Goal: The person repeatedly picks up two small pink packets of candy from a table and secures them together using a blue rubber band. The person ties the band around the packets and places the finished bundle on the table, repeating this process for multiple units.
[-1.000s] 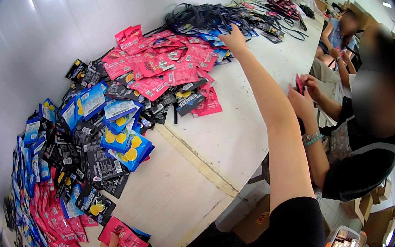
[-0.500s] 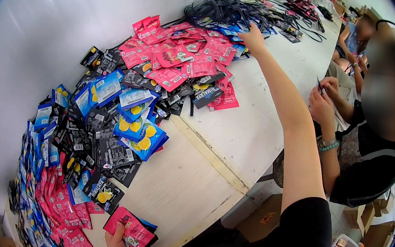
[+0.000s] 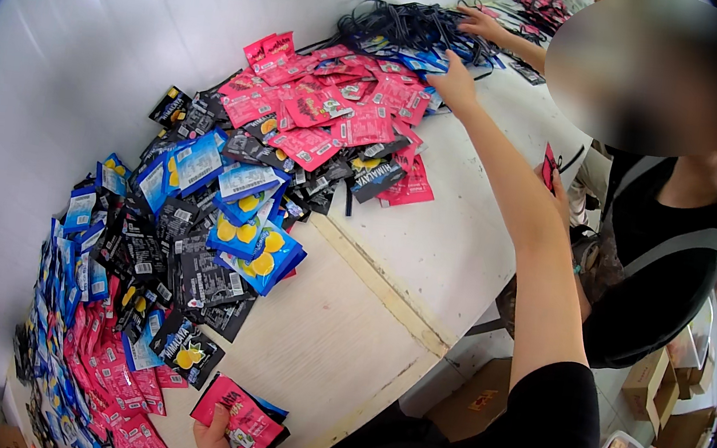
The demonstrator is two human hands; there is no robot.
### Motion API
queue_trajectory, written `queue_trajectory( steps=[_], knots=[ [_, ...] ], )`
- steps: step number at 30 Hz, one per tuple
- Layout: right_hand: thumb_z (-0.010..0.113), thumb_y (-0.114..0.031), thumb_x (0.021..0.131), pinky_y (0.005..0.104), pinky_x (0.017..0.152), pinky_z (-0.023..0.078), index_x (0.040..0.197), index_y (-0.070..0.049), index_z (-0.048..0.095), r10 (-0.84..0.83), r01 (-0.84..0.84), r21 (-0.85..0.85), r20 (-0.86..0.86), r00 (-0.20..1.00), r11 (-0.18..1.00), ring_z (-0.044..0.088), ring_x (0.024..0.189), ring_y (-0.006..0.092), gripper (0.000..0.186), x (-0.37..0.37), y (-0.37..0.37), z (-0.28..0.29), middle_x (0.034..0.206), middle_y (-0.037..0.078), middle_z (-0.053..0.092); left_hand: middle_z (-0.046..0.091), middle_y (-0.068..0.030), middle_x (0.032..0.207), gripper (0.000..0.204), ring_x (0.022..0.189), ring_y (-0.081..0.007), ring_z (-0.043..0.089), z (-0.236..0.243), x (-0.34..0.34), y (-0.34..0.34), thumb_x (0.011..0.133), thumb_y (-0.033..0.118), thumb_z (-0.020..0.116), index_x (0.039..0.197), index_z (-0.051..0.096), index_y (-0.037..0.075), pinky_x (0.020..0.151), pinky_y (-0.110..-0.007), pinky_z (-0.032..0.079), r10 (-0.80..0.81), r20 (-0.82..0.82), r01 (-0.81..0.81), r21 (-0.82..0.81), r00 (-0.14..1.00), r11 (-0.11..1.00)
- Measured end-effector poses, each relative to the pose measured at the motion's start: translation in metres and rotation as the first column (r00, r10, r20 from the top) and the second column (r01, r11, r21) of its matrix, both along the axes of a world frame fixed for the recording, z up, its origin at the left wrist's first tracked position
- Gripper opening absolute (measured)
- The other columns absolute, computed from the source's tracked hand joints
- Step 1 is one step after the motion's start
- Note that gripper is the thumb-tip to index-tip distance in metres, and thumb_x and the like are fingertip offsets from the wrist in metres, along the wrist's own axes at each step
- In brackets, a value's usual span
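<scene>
Left hand [image 3: 216,441]: gripping packet stack [image 3: 247,423], best squared.
Right hand [image 3: 454,84]: cannot tell grip; at blue packets [image 3: 422,60], avoid straps [image 3: 389,29] beyond.

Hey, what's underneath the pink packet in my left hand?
Under the pink packet in your left hand, a blue edge and a dark edge stick out rightward. The rest, including how many pieces, is covered.

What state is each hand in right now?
Left hand: closed, holding a small stack of packets.
Right hand: at the blue packets; whether it grips one cannot be told.
</scene>
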State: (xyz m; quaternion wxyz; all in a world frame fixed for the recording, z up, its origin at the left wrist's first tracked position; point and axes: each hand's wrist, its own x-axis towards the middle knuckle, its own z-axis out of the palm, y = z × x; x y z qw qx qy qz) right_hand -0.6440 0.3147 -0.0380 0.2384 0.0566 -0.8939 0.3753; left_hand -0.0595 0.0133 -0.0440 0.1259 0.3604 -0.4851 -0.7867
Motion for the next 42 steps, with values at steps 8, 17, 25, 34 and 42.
queue_trajectory(
  steps=[8, 17, 25, 34, 42],
  knots=[
    [0.072, -0.023, 0.073, 0.0437, 0.095, 0.043, 0.136, 0.0, 0.038, 0.12, -0.112, 0.103, -0.074, 0.99, 0.988, 0.052, 0.115, 0.0382, 0.076, 0.023, -0.018, -0.008, 0.122, 0.026, 0.054, 0.065, -0.0126, 0.103, 0.025, 0.086, -0.0207, 0.066, -0.002, -0.004, 0.004, 0.093, 0.006, 0.053, 0.115, 0.053, -0.004, 0.077, -0.034, 0.055, 0.115, -0.05, -0.114, 0.014, 0.992, 0.993],
    [0.071, -0.024, 0.074, 0.0447, 0.095, 0.044, 0.136, -0.003, 0.039, 0.074, -0.066, 0.122, -0.066, 0.995, 0.99, 0.052, 0.115, 0.0379, 0.073, 0.033, -0.025, 0.002, 0.124, 0.023, 0.054, 0.064, -0.0111, 0.102, 0.024, 0.085, -0.0206, 0.066, -0.008, 0.004, 0.002, 0.095, 0.01, 0.051, 0.116, 0.053, -0.002, 0.074, -0.035, 0.056, 0.102, -0.094, -0.101, 0.01, 0.99, 0.995],
    [0.065, -0.016, 0.071, 0.0451, 0.089, 0.046, 0.121, -0.002, 0.052, 0.313, -0.296, 0.245, -0.032, 0.949, 0.923, 0.058, 0.104, 0.0379, 0.054, 0.076, -0.07, 0.003, 0.114, 0.024, 0.058, 0.065, -0.0113, 0.104, 0.021, 0.088, -0.0197, 0.066, -0.008, 0.008, 0.002, 0.093, 0.005, 0.053, 0.113, 0.055, -0.002, 0.078, -0.034, 0.055, 0.091, -0.099, -0.088, 0.038, 0.991, 0.995],
    [0.07, -0.028, 0.077, 0.0412, 0.072, 0.052, 0.098, -0.004, 0.069, 0.468, -0.478, 0.144, 0.099, 0.878, 0.866, 0.067, 0.079, 0.0317, 0.033, 0.154, -0.145, 0.049, 0.08, 0.015, 0.068, 0.065, -0.0124, 0.107, 0.024, 0.09, -0.0203, 0.066, -0.001, 0.007, 0.005, 0.094, 0.005, 0.053, 0.116, 0.054, -0.003, 0.079, -0.034, 0.055, 0.127, -0.115, -0.12, 0.067, 0.985, 0.99],
    [0.074, -0.034, 0.076, 0.0391, 0.074, 0.049, 0.086, -0.006, 0.07, 0.548, -0.537, 0.128, -0.072, 0.834, 0.834, 0.062, 0.086, 0.0294, 0.03, 0.181, -0.187, 0.053, 0.087, 0.013, 0.061, 0.066, -0.0126, 0.104, 0.021, 0.087, -0.0204, 0.067, 0.008, 0.018, 0.01, 0.094, 0.007, 0.055, 0.112, 0.056, -0.003, 0.077, -0.034, 0.056, 0.13, -0.154, -0.122, 0.064, 0.979, 0.99]
  ],
)
